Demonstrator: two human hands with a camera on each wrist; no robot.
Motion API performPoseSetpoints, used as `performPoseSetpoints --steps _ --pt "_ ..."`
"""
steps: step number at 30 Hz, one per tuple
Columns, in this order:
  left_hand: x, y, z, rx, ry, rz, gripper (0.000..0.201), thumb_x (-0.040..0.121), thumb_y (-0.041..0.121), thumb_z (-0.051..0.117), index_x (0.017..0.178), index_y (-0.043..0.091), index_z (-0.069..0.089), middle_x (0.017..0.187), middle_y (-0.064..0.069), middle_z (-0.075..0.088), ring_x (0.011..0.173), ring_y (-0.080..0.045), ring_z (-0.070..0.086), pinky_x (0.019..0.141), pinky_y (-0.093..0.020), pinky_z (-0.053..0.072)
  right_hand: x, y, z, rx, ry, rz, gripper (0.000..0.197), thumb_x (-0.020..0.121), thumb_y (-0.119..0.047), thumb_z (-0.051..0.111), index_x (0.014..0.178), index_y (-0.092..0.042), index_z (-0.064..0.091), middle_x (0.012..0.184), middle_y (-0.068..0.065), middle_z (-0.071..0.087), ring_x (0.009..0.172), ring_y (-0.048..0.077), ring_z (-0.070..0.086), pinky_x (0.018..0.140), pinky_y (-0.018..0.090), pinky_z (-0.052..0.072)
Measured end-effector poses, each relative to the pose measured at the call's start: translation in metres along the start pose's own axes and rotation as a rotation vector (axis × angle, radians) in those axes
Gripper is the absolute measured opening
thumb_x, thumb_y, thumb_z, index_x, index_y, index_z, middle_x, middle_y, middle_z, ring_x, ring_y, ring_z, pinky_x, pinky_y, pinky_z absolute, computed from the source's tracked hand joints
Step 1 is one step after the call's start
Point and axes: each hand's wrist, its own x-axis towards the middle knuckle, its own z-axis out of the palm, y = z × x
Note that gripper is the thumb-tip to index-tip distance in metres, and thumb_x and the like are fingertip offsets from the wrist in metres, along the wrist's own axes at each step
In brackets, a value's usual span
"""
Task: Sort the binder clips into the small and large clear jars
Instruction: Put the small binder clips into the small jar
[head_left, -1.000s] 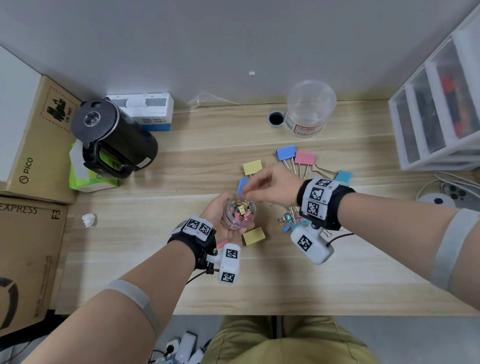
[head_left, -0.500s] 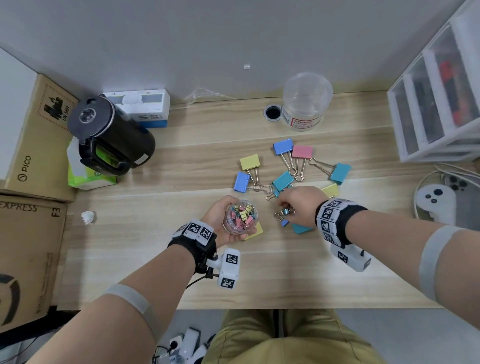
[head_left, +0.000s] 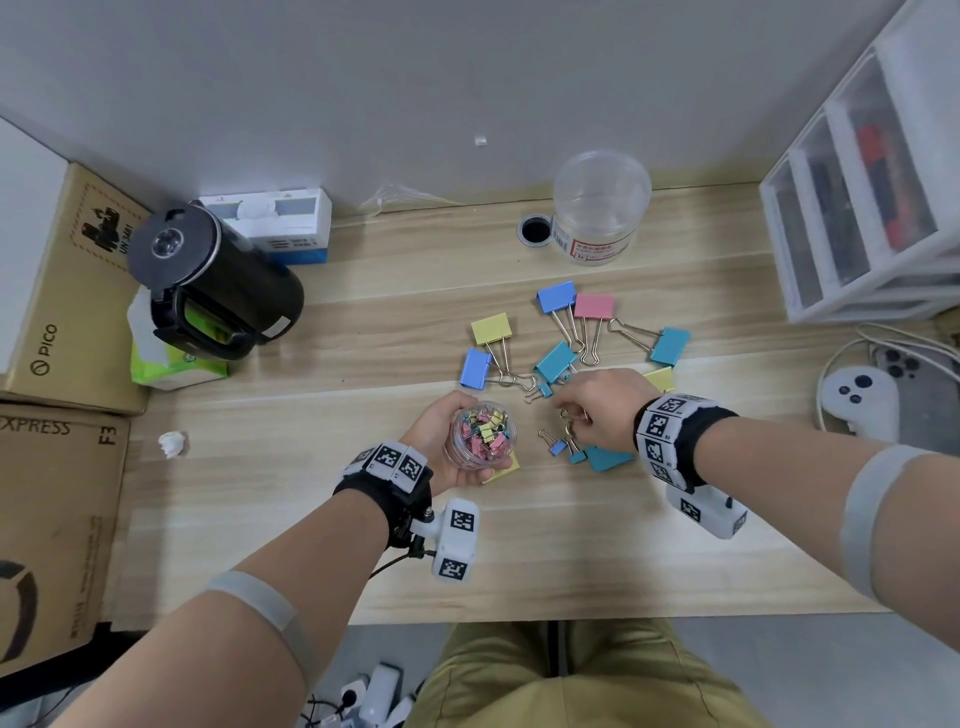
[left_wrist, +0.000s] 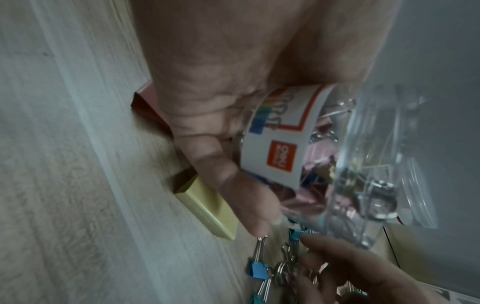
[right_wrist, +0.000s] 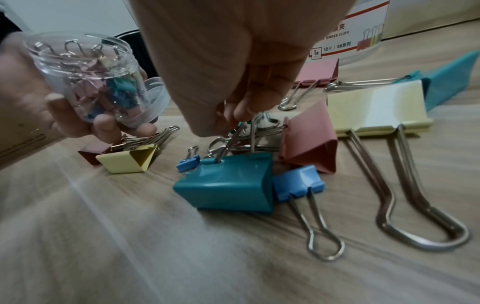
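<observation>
My left hand (head_left: 441, 441) grips the small clear jar (head_left: 483, 436), tilted just above the table and packed with small coloured clips. The left wrist view shows the jar's label (left_wrist: 275, 148) against my palm. My right hand (head_left: 597, 405) reaches into the clip pile to the jar's right. Its fingertips (right_wrist: 241, 115) pinch the wire handles of a small teal clip (right_wrist: 240, 123). Small blue clips (head_left: 558, 447) and a large teal clip (head_left: 608, 458) lie below that hand. Several large clips (head_left: 595, 305) lie spread behind it. The large clear jar (head_left: 600, 208) stands open near the wall.
A black kettle (head_left: 208, 280) and cardboard boxes (head_left: 57, 291) fill the left side. A white drawer unit (head_left: 872, 197) stands at the right, with a white controller (head_left: 862, 400) and cables in front of it. A cable hole (head_left: 535, 229) sits beside the large jar.
My right hand has left the mouth of the small jar and dropped right to the clip pile, where it now pinches a clip. The left hand kept the jar in place.
</observation>
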Motion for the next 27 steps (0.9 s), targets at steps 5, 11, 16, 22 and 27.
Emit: performPoseSetpoints --steps 5,11,16,22,27 --pt "0.001 -0.001 0.000 0.016 0.002 -0.008 0.038 0.093 0.037 0.047 0.100 0.005 0.068 0.101 -0.017 0.070 0.074 -0.034 0.070 0.049 -0.026 0.051 0.002 -0.004 0.004 -0.048 -0.036 -0.060 0.032 0.078 -0.024 0.060 0.109 -0.031 0.061 0.097 -0.013 0.054 0.097 0.016 0.057 0.070 0.027 0.041" --pt "-0.001 -0.003 -0.002 0.026 0.014 -0.011 0.040 0.094 0.038 0.047 0.102 0.005 0.069 0.106 -0.018 0.069 0.077 -0.033 0.070 0.050 -0.026 0.052 0.000 0.000 0.010 -0.095 -0.020 -0.045 0.022 0.079 -0.018 0.053 0.094 -0.029 0.065 0.094 -0.008 0.057 0.093 0.020 0.058 0.065 0.027 0.037" --pt "0.000 -0.005 -0.003 0.035 0.032 -0.010 0.041 0.093 0.038 0.048 0.106 0.005 0.068 0.109 -0.019 0.069 0.076 -0.033 0.071 0.049 -0.026 0.054 -0.005 0.007 0.003 -0.092 -0.035 -0.023 0.019 0.079 -0.022 0.056 0.095 -0.025 0.067 0.096 -0.009 0.062 0.092 0.017 0.059 0.073 0.029 0.048" --pt "0.000 -0.005 -0.001 0.032 0.019 -0.008 0.042 0.093 0.038 0.048 0.109 0.005 0.067 0.108 -0.019 0.069 0.079 -0.035 0.071 0.049 -0.027 0.054 -0.015 0.022 -0.004 -0.077 -0.048 -0.017 0.025 0.070 -0.017 0.054 0.090 -0.030 0.061 0.084 -0.013 0.067 0.081 0.012 0.063 0.070 0.025 0.044" --pt "0.001 -0.005 -0.002 0.033 0.016 -0.003 0.042 0.094 0.039 0.048 0.110 0.005 0.067 0.111 -0.020 0.069 0.078 -0.035 0.072 0.049 -0.027 0.055 -0.019 0.035 -0.007 -0.090 -0.069 0.017 0.025 0.073 -0.017 0.057 0.093 -0.032 0.056 0.077 -0.014 0.060 0.081 0.016 0.059 0.067 0.025 0.034"
